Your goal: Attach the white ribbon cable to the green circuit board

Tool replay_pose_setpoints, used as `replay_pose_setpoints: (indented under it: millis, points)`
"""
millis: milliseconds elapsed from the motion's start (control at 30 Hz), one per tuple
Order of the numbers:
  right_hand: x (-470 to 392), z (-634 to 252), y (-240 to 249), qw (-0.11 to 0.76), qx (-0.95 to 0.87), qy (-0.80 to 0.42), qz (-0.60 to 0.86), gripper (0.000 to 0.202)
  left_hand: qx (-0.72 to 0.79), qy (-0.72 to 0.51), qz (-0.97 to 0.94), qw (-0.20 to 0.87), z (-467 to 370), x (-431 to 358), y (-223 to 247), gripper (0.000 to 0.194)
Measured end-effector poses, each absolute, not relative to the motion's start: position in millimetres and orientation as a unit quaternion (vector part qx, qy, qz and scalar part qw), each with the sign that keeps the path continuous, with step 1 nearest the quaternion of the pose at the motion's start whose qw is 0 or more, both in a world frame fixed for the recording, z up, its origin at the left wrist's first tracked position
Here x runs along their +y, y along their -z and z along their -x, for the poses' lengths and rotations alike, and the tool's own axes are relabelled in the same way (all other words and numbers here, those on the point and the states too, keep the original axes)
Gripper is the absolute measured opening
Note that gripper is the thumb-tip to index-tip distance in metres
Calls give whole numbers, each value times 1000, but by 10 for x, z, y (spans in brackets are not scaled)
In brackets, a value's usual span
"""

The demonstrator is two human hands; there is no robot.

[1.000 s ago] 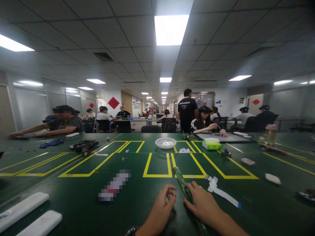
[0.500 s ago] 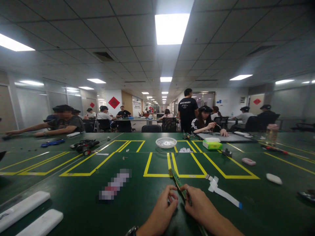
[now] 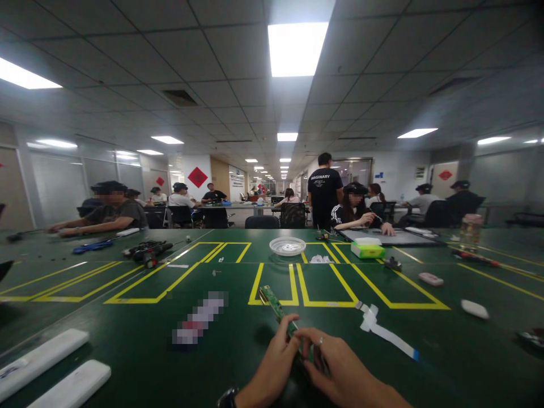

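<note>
A long, narrow green circuit board (image 3: pixel 272 301) slants up and to the left between my hands, its far end raised over the yellow tape lines. My left hand (image 3: pixel 274 360) is closed on the board, with the thumb and fingers at its middle. My right hand (image 3: pixel 340 362), wearing a ring, is curled round the board's nearer part, which its fingers partly hide. To the right of my hands, a white flat ribbon cable (image 3: pixel 393 339) with a blue end lies on the green table (image 3: pixel 238 374).
Two long white cases (image 3: pixel 70 388) lie at the near left. Further back are a white round basket (image 3: pixel 287 246), a green tissue pack (image 3: pixel 368 249), dark tools (image 3: pixel 148 252) and a bottle (image 3: pixel 470 232). Co-workers sit across the table, one in a striped sleeve (image 3: pixel 337 215).
The circuit board's far end has swung left and appears lifted. My left hand has closed on the board, where before it was beside it with fingers curled.
</note>
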State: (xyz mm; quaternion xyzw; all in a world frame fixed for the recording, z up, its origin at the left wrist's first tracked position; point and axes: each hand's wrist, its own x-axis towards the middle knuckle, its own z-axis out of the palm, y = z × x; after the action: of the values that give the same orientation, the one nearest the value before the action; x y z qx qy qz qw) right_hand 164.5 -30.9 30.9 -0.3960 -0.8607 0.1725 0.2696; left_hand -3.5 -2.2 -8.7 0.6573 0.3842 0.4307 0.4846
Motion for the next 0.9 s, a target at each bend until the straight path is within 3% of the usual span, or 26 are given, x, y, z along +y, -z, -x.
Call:
replay_pose_setpoints:
  millis: [167,300,467,567,900]
  points:
    - [-5,-1973,-360,299,-834,-30,463,34,355,-473,-608,530,34,36,113,49]
    - [417,-2512,-212,245,-768,99,583,45,358,-514,-560,542,18,21,76,61]
    - [678,-3035,96,141,-691,106,701,49,370,-533,-509,565,-21,26,44,82]
    - [684,-3062,157,122,-694,85,705,46,367,-548,-484,576,-33,57,67,87]
    - [526,-2695,-41,142,-755,76,636,27,345,-516,-490,613,-45,112,102,49]
